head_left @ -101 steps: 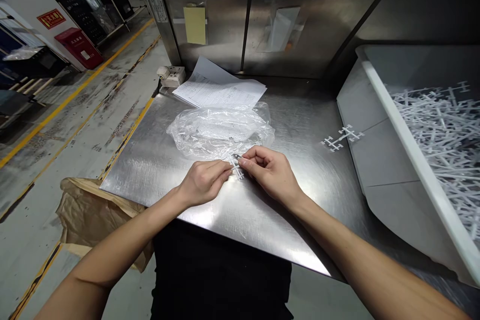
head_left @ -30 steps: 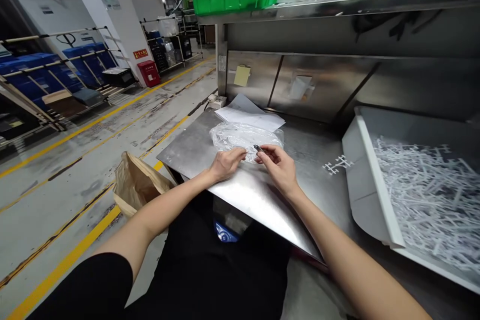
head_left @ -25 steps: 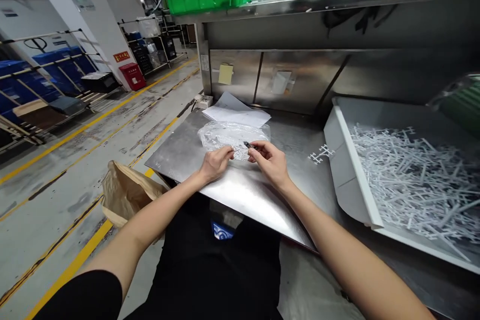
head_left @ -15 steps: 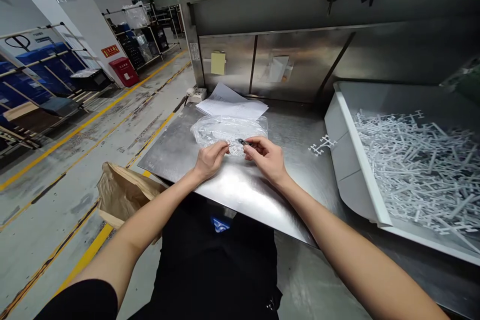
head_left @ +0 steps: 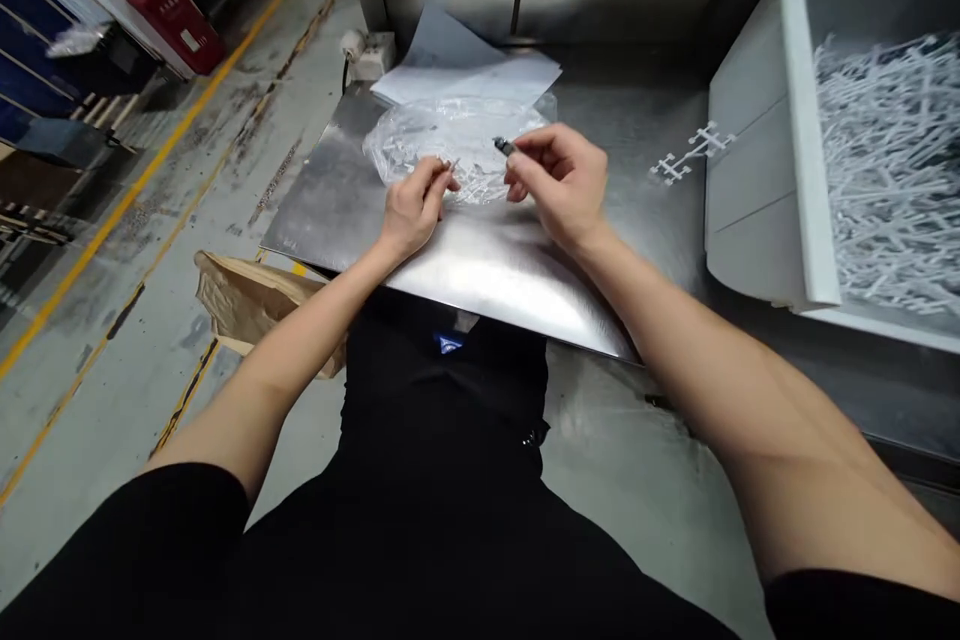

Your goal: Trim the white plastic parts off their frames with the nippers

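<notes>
My left hand [head_left: 415, 205] is closed in a pinch at the near left edge of a clear plastic bag [head_left: 397, 135]. A small pale plastic piece [head_left: 454, 164] shows at its fingertips, too small to make out fully. To the right, my right hand [head_left: 566, 180] grips a small dark tool with a shiny tip [head_left: 503, 146] between thumb and forefinger, the tip pointing left. The two hands are apart. Several little white plastic bits [head_left: 480, 185] lie in or on the bag between them.
A white branched plastic frame [head_left: 691, 153] lies right of my right hand. Beyond it stands a grey bin [head_left: 752, 175] full of white plastic sprues [head_left: 892, 170]. Paper sheets [head_left: 465, 60] and a socket box [head_left: 373, 55] are behind the bag. An open brown paper bag [head_left: 255, 300] stands left of the metal table [head_left: 315, 200].
Earliest, my hands were together on a white branched piece; now they are apart and only a small piece shows in the left. The view swung up to the shelf, then down again.
</notes>
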Demonstrator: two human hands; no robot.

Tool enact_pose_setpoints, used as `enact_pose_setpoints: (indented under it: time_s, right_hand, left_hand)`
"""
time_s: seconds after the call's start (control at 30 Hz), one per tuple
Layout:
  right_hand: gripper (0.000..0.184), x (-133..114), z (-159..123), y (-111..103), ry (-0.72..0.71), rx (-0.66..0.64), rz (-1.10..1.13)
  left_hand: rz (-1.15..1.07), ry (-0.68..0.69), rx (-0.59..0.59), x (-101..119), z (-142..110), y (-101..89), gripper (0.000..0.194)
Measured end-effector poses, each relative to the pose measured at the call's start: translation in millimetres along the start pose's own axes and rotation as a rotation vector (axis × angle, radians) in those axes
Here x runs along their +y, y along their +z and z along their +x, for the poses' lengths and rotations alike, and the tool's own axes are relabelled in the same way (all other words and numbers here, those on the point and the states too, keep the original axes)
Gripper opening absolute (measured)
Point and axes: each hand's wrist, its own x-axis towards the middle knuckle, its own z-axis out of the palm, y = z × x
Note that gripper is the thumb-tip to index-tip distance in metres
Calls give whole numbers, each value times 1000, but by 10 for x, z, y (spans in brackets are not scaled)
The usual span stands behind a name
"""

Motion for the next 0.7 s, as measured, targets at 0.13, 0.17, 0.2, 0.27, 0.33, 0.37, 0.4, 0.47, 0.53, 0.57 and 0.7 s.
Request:
enact_pose_setpoints:
  time_s: [0.13, 0.17, 0.2, 0.27, 0.33, 0.37, 0.4, 0.47, 0.53, 0.57, 0.7]
  right_hand:
    - [42, 40, 38, -18, -20, -22, 31]
    - [42, 36, 42, -23, -27, -30, 31]
    - [43, 32, 44, -29, -33, -36, 27]
    - [45, 29, 49, -42, -40, -27, 8]
    - [45, 37, 58, -57, -39, -6, -8]
    - [45, 46, 64, -65, -40, 6, -12]
    - [44, 59, 72, -75, -42, 16, -16]
    - [42, 93, 89, -96, -47, 35, -36]
    - [40, 138, 108, -119, -60, 60, -67]
    - [38, 164, 117, -130, -74, 68, -76]
    - [35, 260, 151, -153, -170, 100, -68]
  left_hand:
    - [-29, 0, -9, -54, 23, 26, 41]
    - [-32, 1, -10, -58, 26, 30, 42]
    - [-36, 3, -11, -63, 28, 34, 42]
    - [-44, 3, -16, -76, 30, 46, 41]
    - [-49, -5, -23, -100, 31, 61, 39]
    - [-51, -12, -26, -115, 33, 68, 38]
    - [-54, -18, -29, -131, 36, 75, 37]
    - [-63, -33, -35, -161, 44, 88, 35]
    - [-82, -53, -44, -174, 53, 96, 33]
    - [-93, -67, -50, -170, 58, 97, 32]
    - [-116, -131, -73, -90, 67, 78, 32]
